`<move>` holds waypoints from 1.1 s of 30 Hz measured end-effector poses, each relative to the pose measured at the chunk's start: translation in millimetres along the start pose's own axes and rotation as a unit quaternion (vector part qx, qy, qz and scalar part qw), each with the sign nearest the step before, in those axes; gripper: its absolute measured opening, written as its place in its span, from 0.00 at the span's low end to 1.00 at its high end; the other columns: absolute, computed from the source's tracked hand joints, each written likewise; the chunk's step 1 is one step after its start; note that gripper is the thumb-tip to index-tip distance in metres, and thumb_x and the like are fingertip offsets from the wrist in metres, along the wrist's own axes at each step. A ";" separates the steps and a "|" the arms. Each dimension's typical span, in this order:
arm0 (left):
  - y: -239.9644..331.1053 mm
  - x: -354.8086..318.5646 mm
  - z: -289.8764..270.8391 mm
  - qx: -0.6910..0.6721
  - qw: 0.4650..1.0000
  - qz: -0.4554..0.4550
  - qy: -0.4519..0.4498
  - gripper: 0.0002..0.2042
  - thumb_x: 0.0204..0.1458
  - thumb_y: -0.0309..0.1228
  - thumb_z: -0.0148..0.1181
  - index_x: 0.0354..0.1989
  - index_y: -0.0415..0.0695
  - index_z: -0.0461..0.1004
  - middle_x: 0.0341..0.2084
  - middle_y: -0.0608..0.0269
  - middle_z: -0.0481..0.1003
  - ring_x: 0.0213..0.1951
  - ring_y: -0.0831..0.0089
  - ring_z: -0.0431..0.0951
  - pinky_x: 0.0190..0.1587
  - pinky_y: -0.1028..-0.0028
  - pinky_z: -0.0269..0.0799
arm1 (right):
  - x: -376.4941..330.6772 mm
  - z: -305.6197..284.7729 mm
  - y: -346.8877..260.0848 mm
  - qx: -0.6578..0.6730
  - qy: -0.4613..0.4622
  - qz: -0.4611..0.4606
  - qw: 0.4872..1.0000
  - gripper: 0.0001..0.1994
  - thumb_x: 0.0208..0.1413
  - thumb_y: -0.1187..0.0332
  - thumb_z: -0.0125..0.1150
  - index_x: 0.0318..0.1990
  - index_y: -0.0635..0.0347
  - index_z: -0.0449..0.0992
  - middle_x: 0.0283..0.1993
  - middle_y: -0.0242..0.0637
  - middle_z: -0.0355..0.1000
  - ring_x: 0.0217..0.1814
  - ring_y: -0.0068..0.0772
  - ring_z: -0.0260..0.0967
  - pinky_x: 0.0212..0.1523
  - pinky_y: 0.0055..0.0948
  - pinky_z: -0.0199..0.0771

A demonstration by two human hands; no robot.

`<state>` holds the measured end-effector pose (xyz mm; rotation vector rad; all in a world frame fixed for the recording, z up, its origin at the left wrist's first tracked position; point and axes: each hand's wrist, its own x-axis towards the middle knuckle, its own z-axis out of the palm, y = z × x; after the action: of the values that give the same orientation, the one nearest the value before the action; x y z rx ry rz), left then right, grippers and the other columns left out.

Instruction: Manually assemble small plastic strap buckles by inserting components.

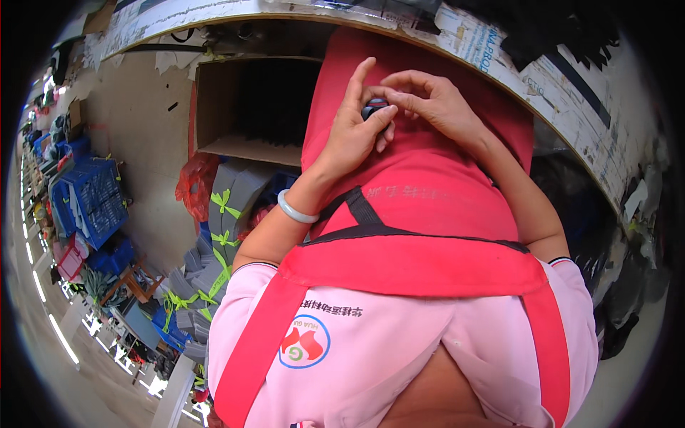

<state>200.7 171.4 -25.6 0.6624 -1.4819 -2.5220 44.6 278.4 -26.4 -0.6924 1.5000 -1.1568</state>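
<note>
My left hand is over the lap of my red apron, its index finger raised. Between its thumb and curled fingers sits a small dark rounded object with a reddish streak; its exact kind does not show. Close beside it, my right hand has thumb and fingers drawn together in a pinch, the tips almost meeting the left hand. Whatever those tips hold, if anything, is too small to make out. A pale bangle circles my left wrist.
A worktable edge curves just ahead of my hands, with black pieces on it. An open cardboard box with dark contents stands left. Nearby are a red plastic bag, grey bundles tied with yellow-green strips and blue crates.
</note>
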 end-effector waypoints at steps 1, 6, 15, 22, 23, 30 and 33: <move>1.3 0.6 4.8 0.043 0.999 0.029 0.002 0.36 0.58 0.21 0.50 0.70 0.52 0.37 0.45 0.56 0.69 0.27 0.78 0.73 0.24 0.81 0.71 | 0.3 -1.4 -1.1 0.001 0.005 -0.001 1.000 0.14 0.59 0.63 0.59 0.48 0.62 0.74 0.36 0.30 0.75 0.32 0.16 0.68 0.32 0.18 0.69; 0.5 3.1 23.3 0.140 0.988 0.062 -0.002 0.41 0.56 0.17 0.49 0.71 0.58 0.32 0.61 0.53 0.54 0.32 0.78 0.74 0.26 0.83 0.70 | -0.7 -5.6 -10.0 0.093 -0.033 0.004 0.995 0.21 0.56 0.70 0.62 0.56 0.65 0.66 0.40 0.33 0.75 0.33 0.19 0.71 0.32 0.21 0.73; 7.5 16.7 9.0 -0.091 0.995 -0.034 0.030 0.23 0.56 0.19 0.47 0.62 0.35 0.61 0.40 0.52 0.76 0.30 0.71 0.77 0.29 0.77 0.73 | -8.2 -30.2 -6.3 0.148 0.029 -0.016 0.988 0.18 0.54 0.74 0.61 0.52 0.63 0.69 0.40 0.33 0.74 0.35 0.19 0.71 0.39 0.19 0.72; -10.2 21.1 -3.9 -0.200 0.941 -0.208 -0.176 0.22 0.63 0.45 0.47 0.44 0.33 0.72 0.28 0.55 0.76 0.25 0.70 0.76 0.21 0.78 0.70 | -21.5 -33.0 -13.2 0.086 -0.057 -0.093 0.990 0.10 0.52 0.80 0.61 0.42 0.62 0.74 0.40 0.31 0.75 0.44 0.21 0.71 0.49 0.22 0.70; -10.8 24.0 -1.6 -0.225 0.929 -0.214 -0.199 0.20 0.61 0.44 0.50 0.42 0.34 0.72 0.25 0.57 0.75 0.23 0.72 0.75 0.20 0.79 0.68 | -25.8 -35.5 -17.4 0.076 -0.062 -0.096 0.991 0.10 0.51 0.79 0.61 0.42 0.63 0.75 0.40 0.31 0.75 0.44 0.21 0.71 0.49 0.22 0.70; -8.3 36.4 10.2 -0.218 0.932 -0.236 -0.170 0.10 0.57 0.34 0.58 0.31 0.40 0.71 0.22 0.61 0.73 0.21 0.73 0.73 0.19 0.79 0.65 | -51.5 -82.2 -39.2 -0.163 0.037 -0.161 0.973 0.12 0.49 0.76 0.64 0.42 0.63 0.76 0.48 0.34 0.71 0.51 0.27 0.68 0.51 0.25 0.68; -13.5 38.9 8.7 -0.174 0.952 -0.219 -0.125 0.08 0.57 0.32 0.57 0.32 0.40 0.72 0.23 0.60 0.74 0.23 0.72 0.75 0.19 0.78 0.66 | -49.7 -147.0 -36.9 -0.247 0.323 -0.197 0.892 0.13 0.51 0.68 0.63 0.45 0.57 0.77 0.47 0.35 0.71 0.50 0.32 0.68 0.53 0.29 0.67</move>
<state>163.5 172.1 -45.2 0.6933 -0.9799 -3.2027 -88.1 353.3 21.1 -1.0557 2.3453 -1.4047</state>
